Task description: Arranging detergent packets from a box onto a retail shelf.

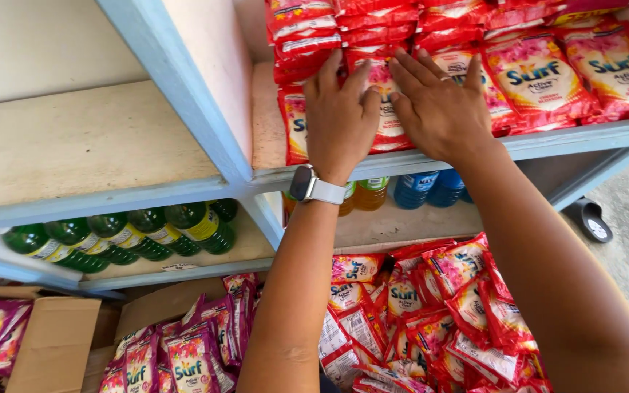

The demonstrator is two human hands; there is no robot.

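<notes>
Left hand [340,116] lies flat on a red sachet [386,109] on the shelf [584,137], fingers spread and pointing up, grip open, nothing clasped. A watch [306,183] with a pale strap sits on that wrist. Right hand [438,109] lies flat just beside it on the next sachets, grip open too, palm down. The sachet under both hands stands at the front edge of the shelf, its lower part showing between the two hands. More red sachets in a stack [358,29] sit above and to the right along the same shelf. Shelf below holds green bottles [125,236], amber and blue ones [424,189]. Lower down, a loose heap of sachets [431,313] and pink packets [183,349] in cardboard boxes [56,342].
</notes>
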